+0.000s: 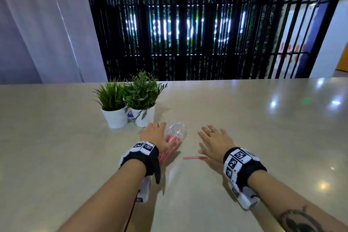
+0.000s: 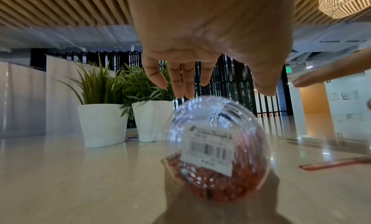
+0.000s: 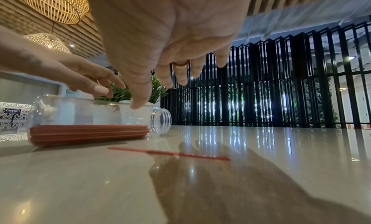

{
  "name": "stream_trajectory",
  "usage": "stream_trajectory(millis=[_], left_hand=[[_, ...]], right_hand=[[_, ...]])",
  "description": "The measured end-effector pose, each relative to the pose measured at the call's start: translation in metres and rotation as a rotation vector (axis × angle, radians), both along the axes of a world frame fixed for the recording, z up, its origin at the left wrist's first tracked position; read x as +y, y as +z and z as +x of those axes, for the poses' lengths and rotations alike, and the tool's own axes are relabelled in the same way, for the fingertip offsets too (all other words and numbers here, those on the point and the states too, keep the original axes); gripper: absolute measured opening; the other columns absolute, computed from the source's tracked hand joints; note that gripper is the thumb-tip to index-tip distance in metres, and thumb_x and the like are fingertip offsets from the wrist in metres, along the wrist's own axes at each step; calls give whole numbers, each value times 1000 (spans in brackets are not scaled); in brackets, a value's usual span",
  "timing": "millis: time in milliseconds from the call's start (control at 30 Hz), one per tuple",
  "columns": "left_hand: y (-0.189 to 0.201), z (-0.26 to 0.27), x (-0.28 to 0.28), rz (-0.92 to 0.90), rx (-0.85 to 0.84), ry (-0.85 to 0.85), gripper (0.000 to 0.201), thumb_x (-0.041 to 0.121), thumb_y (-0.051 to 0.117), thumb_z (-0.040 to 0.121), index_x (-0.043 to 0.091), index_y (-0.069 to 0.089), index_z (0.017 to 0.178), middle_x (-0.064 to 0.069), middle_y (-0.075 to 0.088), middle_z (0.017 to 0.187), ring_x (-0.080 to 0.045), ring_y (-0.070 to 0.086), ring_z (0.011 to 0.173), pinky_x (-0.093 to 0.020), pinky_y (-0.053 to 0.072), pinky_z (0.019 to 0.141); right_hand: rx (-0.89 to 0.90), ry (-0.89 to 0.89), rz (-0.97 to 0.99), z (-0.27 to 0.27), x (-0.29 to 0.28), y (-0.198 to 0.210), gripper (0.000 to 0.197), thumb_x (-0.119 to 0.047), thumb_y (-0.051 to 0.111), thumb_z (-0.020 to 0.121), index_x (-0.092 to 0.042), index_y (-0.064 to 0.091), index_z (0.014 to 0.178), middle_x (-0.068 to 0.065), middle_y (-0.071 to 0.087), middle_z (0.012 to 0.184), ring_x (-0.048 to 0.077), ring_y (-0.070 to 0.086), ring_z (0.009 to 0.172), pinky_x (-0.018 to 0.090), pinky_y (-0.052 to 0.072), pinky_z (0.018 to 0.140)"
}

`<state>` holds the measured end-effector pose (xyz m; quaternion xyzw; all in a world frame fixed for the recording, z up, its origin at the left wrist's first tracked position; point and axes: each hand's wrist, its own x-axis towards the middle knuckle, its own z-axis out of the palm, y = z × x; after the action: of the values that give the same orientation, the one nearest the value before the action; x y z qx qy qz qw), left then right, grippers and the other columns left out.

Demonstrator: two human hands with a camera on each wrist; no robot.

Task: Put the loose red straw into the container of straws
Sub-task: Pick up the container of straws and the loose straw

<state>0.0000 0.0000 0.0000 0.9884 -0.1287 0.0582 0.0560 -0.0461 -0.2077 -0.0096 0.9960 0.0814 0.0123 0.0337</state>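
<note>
A clear plastic container [image 1: 176, 132] lies on its side on the table, several red straws inside, its open mouth [image 3: 161, 122] pointing away from me. My left hand [image 1: 153, 133] hovers just above it with relaxed fingers, not gripping; its barcode label [image 2: 209, 149] faces the left wrist camera. The loose red straw [image 1: 194, 158] lies flat on the table, right of the container and under the heel of my right hand [image 1: 214, 140]. That hand is spread open above the table, holding nothing. In the right wrist view the loose straw [image 3: 168, 153] lies below the palm.
Two potted green plants in white pots [image 1: 115, 117] [image 1: 144, 117] stand just behind the container on a glossy beige table [image 1: 263, 128]. A black slatted screen rises beyond the far edge.
</note>
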Motion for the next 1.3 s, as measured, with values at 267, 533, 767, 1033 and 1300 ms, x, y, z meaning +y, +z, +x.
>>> stream_trajectory(millis=[267, 533, 767, 1033, 1300], left_hand=[[-21, -2, 0, 20, 50, 47, 82, 67, 53, 69, 20, 29, 132, -14, 36, 140, -34, 34, 128, -49, 32, 101], [-30, -3, -7, -72, 106, 94, 81, 58, 60, 70, 17, 27, 131, -15, 46, 126, -35, 46, 115, -47, 39, 91], [-28, 2, -7, -96, 151, 119, 71, 41, 63, 73, 13, 28, 129, -16, 53, 115, -36, 55, 102, -39, 44, 79], [-30, -1, -6, -91, 101, 103, 67, 42, 60, 74, 11, 31, 126, -17, 53, 112, -36, 56, 97, -36, 41, 74], [-26, -13, 0, -687, 127, 37, 90, 49, 65, 59, 14, 28, 133, -17, 48, 124, -35, 52, 108, -46, 45, 91]], right_hand=[[42, -23, 13, -4, 12, -10, 30, -27, 45, 91, -15, 58, 115, 4, 57, 126, 25, 51, 114, 37, 43, 92], [184, -45, -8, 1, 20, -9, 11, -14, 51, 84, -14, 62, 88, 8, 63, 102, 28, 57, 86, 30, 41, 67], [262, -26, -43, 7, 24, -8, 23, -8, 56, 83, -12, 63, 105, 12, 61, 116, 27, 54, 87, 31, 46, 77], [286, -69, -13, 12, 27, -8, 22, -5, 63, 78, -5, 66, 99, 13, 68, 104, 26, 56, 77, 33, 51, 74], [355, -49, -37, 12, 24, -9, 15, -6, 51, 86, -4, 57, 99, 12, 55, 94, 26, 50, 80, 34, 44, 71]])
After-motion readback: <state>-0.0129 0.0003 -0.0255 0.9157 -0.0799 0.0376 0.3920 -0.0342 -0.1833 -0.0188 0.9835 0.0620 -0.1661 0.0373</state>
